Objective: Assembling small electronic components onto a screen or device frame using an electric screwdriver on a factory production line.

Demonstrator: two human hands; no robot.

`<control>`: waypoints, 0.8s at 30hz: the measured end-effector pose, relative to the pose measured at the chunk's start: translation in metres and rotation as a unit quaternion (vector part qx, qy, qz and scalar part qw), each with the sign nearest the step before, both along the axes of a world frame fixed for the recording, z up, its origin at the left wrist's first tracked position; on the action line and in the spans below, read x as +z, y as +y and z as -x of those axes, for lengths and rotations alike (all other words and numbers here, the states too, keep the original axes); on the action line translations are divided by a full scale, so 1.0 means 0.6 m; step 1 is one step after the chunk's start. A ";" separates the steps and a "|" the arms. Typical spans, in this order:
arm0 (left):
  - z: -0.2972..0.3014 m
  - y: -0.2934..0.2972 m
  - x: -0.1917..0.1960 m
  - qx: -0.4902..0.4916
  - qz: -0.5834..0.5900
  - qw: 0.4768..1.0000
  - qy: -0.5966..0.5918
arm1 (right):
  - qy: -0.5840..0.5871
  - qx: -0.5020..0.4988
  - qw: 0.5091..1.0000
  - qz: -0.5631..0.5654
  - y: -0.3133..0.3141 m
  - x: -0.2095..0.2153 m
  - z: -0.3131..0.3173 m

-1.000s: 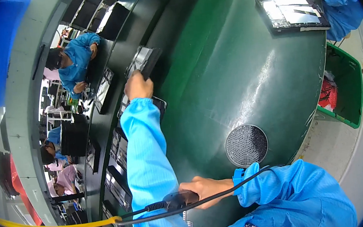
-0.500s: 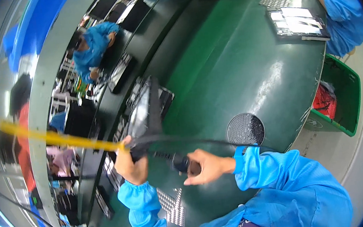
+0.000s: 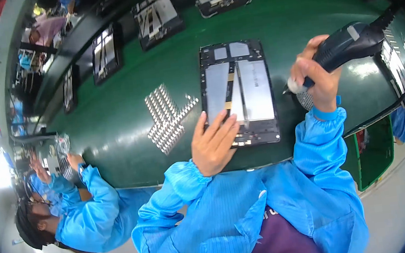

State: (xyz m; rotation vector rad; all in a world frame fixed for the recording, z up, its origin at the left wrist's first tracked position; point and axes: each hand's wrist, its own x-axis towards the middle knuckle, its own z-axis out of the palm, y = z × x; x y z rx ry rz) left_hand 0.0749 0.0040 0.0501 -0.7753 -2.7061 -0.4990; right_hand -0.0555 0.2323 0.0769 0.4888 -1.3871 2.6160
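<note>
Green worktop point(image 3: 111, 122) carrying an opened tablet chassis point(image 3: 237, 92) — dark frame, two silvery panels inside, back cover off. Left hand point(image 3: 213, 143) lies flat on the chassis's near left corner, fingers point(image 3: 222, 124) spread apart and extended over the silvery panel, gripping nothing. Right hand point(image 3: 314, 80), raised just to the right of the chassis, is closed around a dark electric screwdriver point(image 3: 342, 48); its pale tip points down and toward the chassis's right edge, and its cable runs off to the upper right. Beside the left hand, on its far left side, lies a cluster of small silvery parts in rows point(image 3: 166, 117). Beyond both hands — further chassis units point(image 3: 159, 18) on a dark belt. Left of the left hand, a co-worker in a blue smock point(image 3: 84, 212) sits at the same worktop.
</note>
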 end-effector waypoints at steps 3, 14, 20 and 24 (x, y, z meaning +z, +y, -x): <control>-0.030 0.008 -0.039 0.023 -0.073 0.995 -0.059 | 0.011 -0.064 0.993 -0.094 -0.009 -0.016 0.016; -0.070 0.041 -0.117 0.057 -0.264 0.959 -0.087 | 0.020 -0.137 0.973 -0.184 -0.017 -0.047 0.016; -0.021 0.031 -0.104 0.075 -0.324 0.941 -0.055 | 0.042 -0.148 0.974 -0.164 0.017 -0.017 0.019; 0.059 0.026 -0.120 0.119 -0.460 0.877 -0.071 | 0.059 -0.166 0.976 -0.131 0.044 -0.021 0.032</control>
